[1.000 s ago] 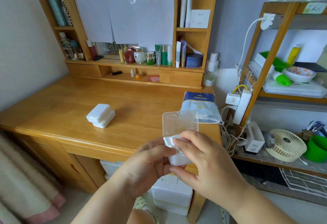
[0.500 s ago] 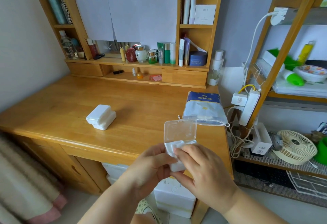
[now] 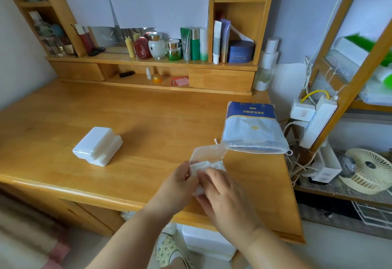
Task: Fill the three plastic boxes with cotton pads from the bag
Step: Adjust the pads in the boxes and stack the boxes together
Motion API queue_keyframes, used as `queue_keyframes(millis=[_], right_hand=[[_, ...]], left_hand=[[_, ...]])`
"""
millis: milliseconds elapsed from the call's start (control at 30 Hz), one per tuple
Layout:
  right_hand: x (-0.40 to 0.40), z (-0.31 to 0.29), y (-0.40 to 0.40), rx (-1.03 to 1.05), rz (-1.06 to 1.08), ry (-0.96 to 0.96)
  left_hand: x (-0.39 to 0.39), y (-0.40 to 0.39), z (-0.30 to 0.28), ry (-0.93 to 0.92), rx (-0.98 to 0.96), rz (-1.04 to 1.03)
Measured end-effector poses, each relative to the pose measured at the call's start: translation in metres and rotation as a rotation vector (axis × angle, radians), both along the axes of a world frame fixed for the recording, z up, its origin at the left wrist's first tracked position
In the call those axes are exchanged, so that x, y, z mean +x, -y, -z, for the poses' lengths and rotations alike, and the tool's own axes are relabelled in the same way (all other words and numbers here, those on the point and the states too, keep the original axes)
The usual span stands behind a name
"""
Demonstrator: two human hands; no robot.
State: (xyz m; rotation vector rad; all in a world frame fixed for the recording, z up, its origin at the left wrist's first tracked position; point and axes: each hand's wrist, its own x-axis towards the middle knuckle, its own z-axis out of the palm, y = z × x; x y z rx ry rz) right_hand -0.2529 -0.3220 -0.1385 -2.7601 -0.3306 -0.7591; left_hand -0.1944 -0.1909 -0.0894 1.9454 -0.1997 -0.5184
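Note:
A small clear plastic box point(image 3: 209, 154) with its lid tilted up is held over the desk's front right. My left hand point(image 3: 176, 186) grips the box from the left. My right hand point(image 3: 222, 196) covers its lower part, fingers pressing on the white cotton pads point(image 3: 209, 165) inside. Two closed boxes point(image 3: 98, 146) full of white pads lie stacked at the desk's left middle. The blue and white bag of cotton pads point(image 3: 252, 128) lies flat at the desk's right edge, its open drawstring end towards me.
The wooden desk point(image 3: 148, 115) has a shelf unit at the back with bottles and jars point(image 3: 169, 45). Right of the desk stands a rack with a power strip point(image 3: 316, 124), cables and a small fan point(image 3: 369, 171). White boxes point(image 3: 207, 243) sit under the desk.
The box's lid has tipped down from upright towards the pads. Both hands have stayed on the box, now lower over the desk. The camera has tilted downward.

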Motion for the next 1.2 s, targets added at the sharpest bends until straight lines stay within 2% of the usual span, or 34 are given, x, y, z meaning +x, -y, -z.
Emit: queue_keyframes(millis=[133,267,367,467,533,600,667,767,900,1033,1100,1200], right_hand=[[0.007,0.004,-0.004,0.011,0.002,-0.081],[0.010,0.002,-0.009,0.065,-0.004,-0.105],[0.009,0.000,-0.009,0.022,0.013,-0.130],[0.007,-0.003,-0.008,0.023,-0.008,-0.176],[0.003,-0.007,-0.005,0.100,-0.019,-0.217],[-0.005,-0.013,0.003,0.222,-0.011,-0.195],[-0.013,-0.017,0.021,0.341,0.051,-0.088],[-0.019,-0.019,0.062,0.357,0.240,-0.007],[-0.009,-0.016,0.106,0.186,0.398,-0.282],[0.006,-0.013,0.118,0.108,0.371,-0.366],[0.013,-0.015,0.121,0.094,0.374,-0.352],[0.025,-0.021,0.125,0.064,0.373,-0.298]], left_hand=[[0.013,0.000,0.006,0.045,-0.030,-0.043],[0.009,0.002,0.018,0.241,0.019,-0.139],[-0.002,0.000,0.028,0.373,0.109,-0.190],[-0.015,-0.005,0.030,0.452,0.077,-0.335],[-0.028,-0.004,0.027,0.588,0.035,-0.360],[-0.039,0.001,0.018,0.750,-0.016,-0.313],[-0.043,0.009,0.008,0.890,-0.034,-0.200],[-0.034,0.031,-0.005,1.041,0.079,0.062],[-0.009,0.086,-0.011,1.132,0.598,0.392],[0.020,0.123,-0.003,1.124,1.044,0.593],[0.034,0.130,-0.001,1.168,1.063,0.567],[0.054,0.134,-0.009,1.126,0.872,0.483]])
